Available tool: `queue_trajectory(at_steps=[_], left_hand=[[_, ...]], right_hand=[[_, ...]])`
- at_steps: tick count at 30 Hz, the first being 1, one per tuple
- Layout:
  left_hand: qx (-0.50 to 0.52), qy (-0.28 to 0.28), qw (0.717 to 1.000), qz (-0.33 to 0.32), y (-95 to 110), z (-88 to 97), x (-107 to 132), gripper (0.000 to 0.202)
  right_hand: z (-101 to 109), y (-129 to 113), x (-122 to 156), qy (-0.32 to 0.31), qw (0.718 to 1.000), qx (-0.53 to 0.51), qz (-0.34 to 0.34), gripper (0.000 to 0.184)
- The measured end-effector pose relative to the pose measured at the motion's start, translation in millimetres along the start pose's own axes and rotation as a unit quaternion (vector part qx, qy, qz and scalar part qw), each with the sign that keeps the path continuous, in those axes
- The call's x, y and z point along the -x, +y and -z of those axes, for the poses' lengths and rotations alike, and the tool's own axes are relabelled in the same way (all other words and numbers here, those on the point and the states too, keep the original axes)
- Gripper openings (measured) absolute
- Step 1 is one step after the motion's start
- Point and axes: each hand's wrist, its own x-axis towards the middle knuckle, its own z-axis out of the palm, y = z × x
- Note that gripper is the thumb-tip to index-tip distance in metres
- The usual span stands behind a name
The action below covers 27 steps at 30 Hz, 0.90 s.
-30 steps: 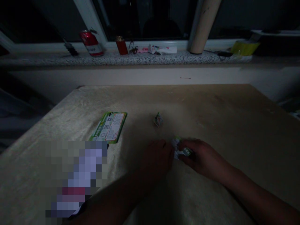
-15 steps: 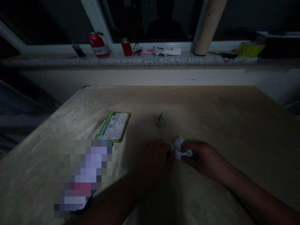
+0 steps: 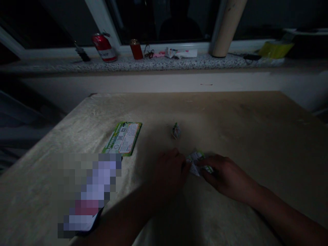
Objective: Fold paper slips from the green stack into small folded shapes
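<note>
In dim light my left hand point(image 3: 171, 168) and my right hand point(image 3: 222, 172) meet over a beige table point(image 3: 256, 136). Between them lies a small crumpled green-and-white printed paper point(image 3: 196, 164). Both hands pinch it, the left at its left edge, the right at its right side. A tiny folded green paper piece point(image 3: 176, 131) stands on the table just beyond the hands. A flat green-and-white printed card point(image 3: 123, 138) lies further left.
A blurred-out object point(image 3: 89, 194) lies at the near left of the table. On the stone windowsill point(image 3: 153, 63) behind stand a red can point(image 3: 104, 47), a small red container point(image 3: 135, 49), a wrapper point(image 3: 180, 53), a cardboard tube point(image 3: 227, 27) and a yellow item point(image 3: 274, 49).
My hands have kept working the crumpled paper in the same spot; my right fingers have shifted further over it. The view drifted slightly.
</note>
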Motion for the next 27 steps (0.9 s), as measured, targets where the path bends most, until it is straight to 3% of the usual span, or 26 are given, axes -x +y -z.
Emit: queue_trajectory(at_steps=[9,17,27], left_hand=[[-0.023,-0.027,0.999,0.010,4.5,5.3,-4.7,0.026],[-0.041,-0.015,0.999,0.003,4.3,3.3,-5.4,0.026],[-0.029,-0.030,0.999,0.008,5.2,4.1,-4.9,0.028]], right_hand=[[-2.3,0.3,-1.5,-0.011,1.000,0.000,-0.001,0.032],[-6.3,0.7,-1.8,0.007,1.000,-0.007,-0.011,0.042],[-12.6,1.0,-4.8,0.026,0.999,-0.032,-0.021,0.042]])
